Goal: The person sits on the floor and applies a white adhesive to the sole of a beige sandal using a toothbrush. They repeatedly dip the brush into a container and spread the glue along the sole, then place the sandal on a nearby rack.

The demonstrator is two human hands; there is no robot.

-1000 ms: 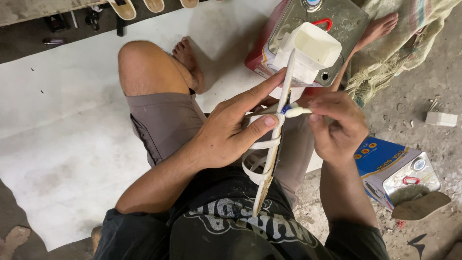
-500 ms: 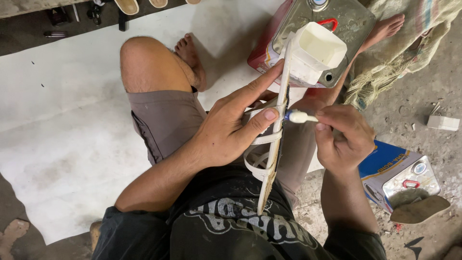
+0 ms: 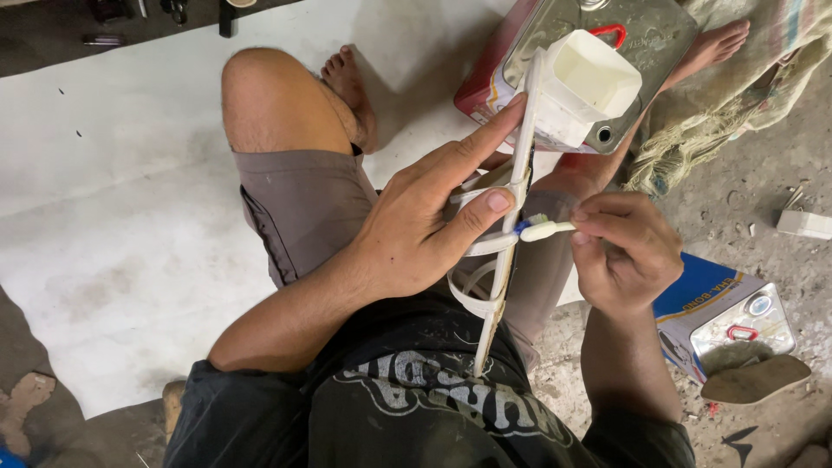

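Observation:
My left hand (image 3: 425, 225) grips a thin cream sandal sole (image 3: 507, 234) held on edge, its white straps looping under my fingers, thumb pressed on its side. My right hand (image 3: 624, 251) pinches a small white toothbrush (image 3: 544, 230) whose bristled head touches the edge of the sole. Just beyond stands a white plastic cup (image 3: 589, 82) on top of a metal can (image 3: 641, 35).
I sit on a pale mat (image 3: 130, 217), one knee bent and a bare foot (image 3: 347, 91) resting on it. A blue and orange tin (image 3: 728, 316) lies at my right with a flat sole piece (image 3: 754, 377) against it. Frayed cloth (image 3: 737, 95) covers the gritty floor.
My right hand has slid the toothbrush a little down along the edge of the sole. My left hand keeps its grip, and the view has shifted slightly.

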